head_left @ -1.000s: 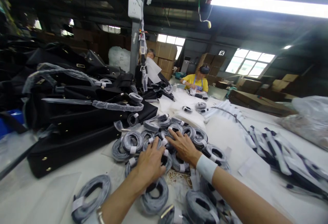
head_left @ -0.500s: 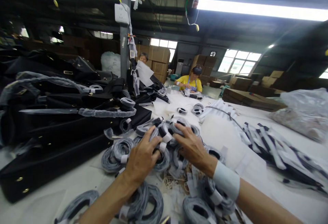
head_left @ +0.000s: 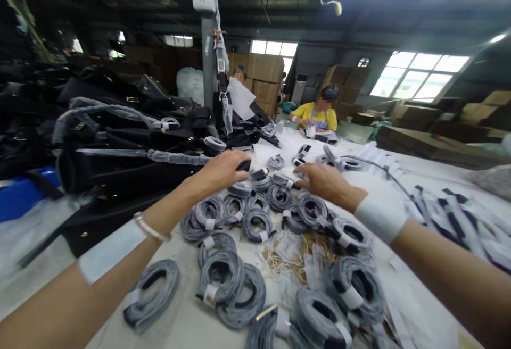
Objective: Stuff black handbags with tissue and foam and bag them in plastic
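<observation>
Coiled straps lie mostly between the hands and forearms.

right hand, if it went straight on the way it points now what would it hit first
Probably the small grey coil lying between the right hand and the left hand. Depth is unclear, so it might pass above that coil instead.
</observation>
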A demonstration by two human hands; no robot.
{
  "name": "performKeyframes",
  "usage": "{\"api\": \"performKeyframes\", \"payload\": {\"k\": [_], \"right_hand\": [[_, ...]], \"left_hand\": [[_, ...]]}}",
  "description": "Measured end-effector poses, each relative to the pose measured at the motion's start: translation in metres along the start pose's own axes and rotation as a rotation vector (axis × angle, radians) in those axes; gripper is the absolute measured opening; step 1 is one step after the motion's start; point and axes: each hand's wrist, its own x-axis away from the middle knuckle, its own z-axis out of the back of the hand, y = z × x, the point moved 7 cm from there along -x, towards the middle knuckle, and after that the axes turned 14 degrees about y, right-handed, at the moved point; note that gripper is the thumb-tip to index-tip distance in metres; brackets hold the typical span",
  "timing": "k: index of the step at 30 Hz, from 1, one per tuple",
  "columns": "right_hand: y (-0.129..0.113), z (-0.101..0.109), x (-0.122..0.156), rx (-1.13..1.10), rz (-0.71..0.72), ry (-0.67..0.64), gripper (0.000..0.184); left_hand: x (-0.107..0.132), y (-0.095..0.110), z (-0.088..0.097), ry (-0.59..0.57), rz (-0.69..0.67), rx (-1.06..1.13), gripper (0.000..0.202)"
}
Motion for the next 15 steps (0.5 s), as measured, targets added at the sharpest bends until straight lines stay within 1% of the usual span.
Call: {"api": "performKeyframes", "payload": {"k": [2, 4, 6, 7, 8, 9, 11, 13, 15], "right_hand": [[-0.048, -0.033, 0.029, -0.137, 0.065, -0.085, 0.023], [-0.084, -0.06, 0.046, -0.244, 0.076, -0.123, 0.025], [-0.107, -0.084, 0.052, -0.288, 0.052, -0.132, 0.034], [-0.115, -0.094, 0.052, -0.289, 0.041, -0.133, 0.038], [-0.121, -0.102, 0.051, -0.284, 0.039, -0.135, 0.04], [-0.125, -0.108, 0.049, -0.275, 0.041, -0.136, 0.041], [-0.128, -0.113, 0.046, -0.251, 0.042, -0.131, 0.038], [-0.124, -0.105, 0.044, -0.246, 0.015, -0.093, 0.036], [-0.116, -0.089, 0.041, -0.329, -0.068, -0.04, 0.031]], "left_hand": [[0.07, -0.041, 0.009, -0.111, 0.204, -0.091, 0.046], [0.14, -0.07, 0.018, -0.227, 0.372, -0.121, 0.046], [0.2, -0.083, 0.023, -0.315, 0.486, -0.159, 0.052], [0.225, -0.085, 0.022, -0.37, 0.539, -0.191, 0.055], [0.245, -0.083, 0.019, -0.416, 0.57, -0.204, 0.057], [0.259, -0.079, 0.015, -0.435, 0.583, -0.219, 0.056], [0.274, -0.07, 0.007, -0.429, 0.579, -0.249, 0.051], [0.273, -0.062, 0.004, -0.374, 0.558, -0.252, 0.043], [0.26, -0.06, 0.01, -0.265, 0.584, -0.173, 0.031]]}}
